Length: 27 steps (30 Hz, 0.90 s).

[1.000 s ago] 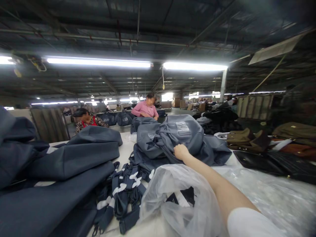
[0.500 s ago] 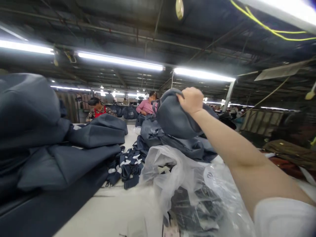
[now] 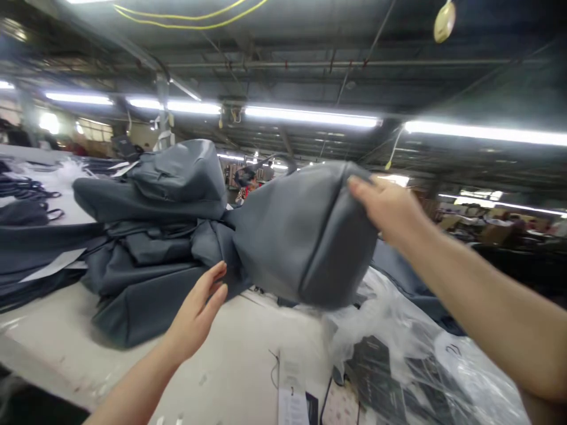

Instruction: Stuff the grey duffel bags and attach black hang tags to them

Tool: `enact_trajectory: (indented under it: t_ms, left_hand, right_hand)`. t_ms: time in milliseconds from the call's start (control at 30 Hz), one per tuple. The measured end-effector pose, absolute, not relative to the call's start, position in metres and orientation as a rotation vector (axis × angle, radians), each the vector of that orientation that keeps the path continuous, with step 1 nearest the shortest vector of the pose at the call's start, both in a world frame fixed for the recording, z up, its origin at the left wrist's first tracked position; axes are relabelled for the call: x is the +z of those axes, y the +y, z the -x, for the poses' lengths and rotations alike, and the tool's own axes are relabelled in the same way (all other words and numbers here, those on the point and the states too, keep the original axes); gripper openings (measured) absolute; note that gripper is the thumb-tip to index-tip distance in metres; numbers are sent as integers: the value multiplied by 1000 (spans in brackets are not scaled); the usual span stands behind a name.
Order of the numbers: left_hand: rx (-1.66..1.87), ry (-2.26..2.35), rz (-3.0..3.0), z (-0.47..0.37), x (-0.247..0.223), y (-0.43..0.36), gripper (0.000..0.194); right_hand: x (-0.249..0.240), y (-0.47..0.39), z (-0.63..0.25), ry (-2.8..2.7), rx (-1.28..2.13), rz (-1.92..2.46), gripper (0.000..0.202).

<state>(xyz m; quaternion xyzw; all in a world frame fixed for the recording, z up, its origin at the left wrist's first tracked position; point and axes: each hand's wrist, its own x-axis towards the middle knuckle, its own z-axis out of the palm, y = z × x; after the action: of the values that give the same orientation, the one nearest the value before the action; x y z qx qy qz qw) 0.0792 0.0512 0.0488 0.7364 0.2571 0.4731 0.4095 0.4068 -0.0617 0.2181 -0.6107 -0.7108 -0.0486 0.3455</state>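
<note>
My right hand (image 3: 390, 206) grips the upper right corner of a dark blue-grey bag (image 3: 292, 230), its fingers closed on the fabric. The bag is lifted and tilted over the table (image 3: 230, 360), with a thin strap looping from its top. To its lower left, my left hand (image 3: 199, 313) is held open, thumb and fingers apart, with nothing in it. Just beyond that hand lies a heap of similar blue-grey bags (image 3: 155, 254). I cannot tell whether the lifted bag touches the heap.
A clear plastic bag (image 3: 425, 366) with dark packets inside lies at the right front. Beside it are a white tag (image 3: 292, 383) and a patterned flat item (image 3: 341, 404). Dark straps (image 3: 22, 195) lie at far left. A person is partly visible behind the bags.
My view has turned left. My right hand has brought the bag from the pile behind the plastic toward the left heap. My left hand has come into view, open.
</note>
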Motion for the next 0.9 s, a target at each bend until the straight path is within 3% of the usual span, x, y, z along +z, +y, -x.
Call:
enact_trajectory:
  t_ms: [200, 367, 500, 667, 833, 900]
  left_hand:
    - [994, 1015, -1789, -29, 68, 38, 71]
    - [846, 1244, -1822, 16, 50, 23, 65]
    - [770, 1380, -1901, 45, 25, 21, 62]
    - [908, 1216, -1421, 52, 9, 29, 62]
    - [901, 1039, -1173, 35, 36, 36, 66]
    - [883, 969, -1217, 29, 53, 40, 60]
  right_hand:
    - [43, -64, -221, -2389, -133, 1251, 49]
    - [-34, -67, -110, -2672, -137, 1017, 37]
    - [-46, -62, -95, -2789, -77, 783, 27]
    - [-21, -65, -131, -2641, 99, 861, 34]
    - [21, -54, -178, -2141, 63, 1139, 16]
    - [40, -40, -202, -1864, -126, 1223, 28]
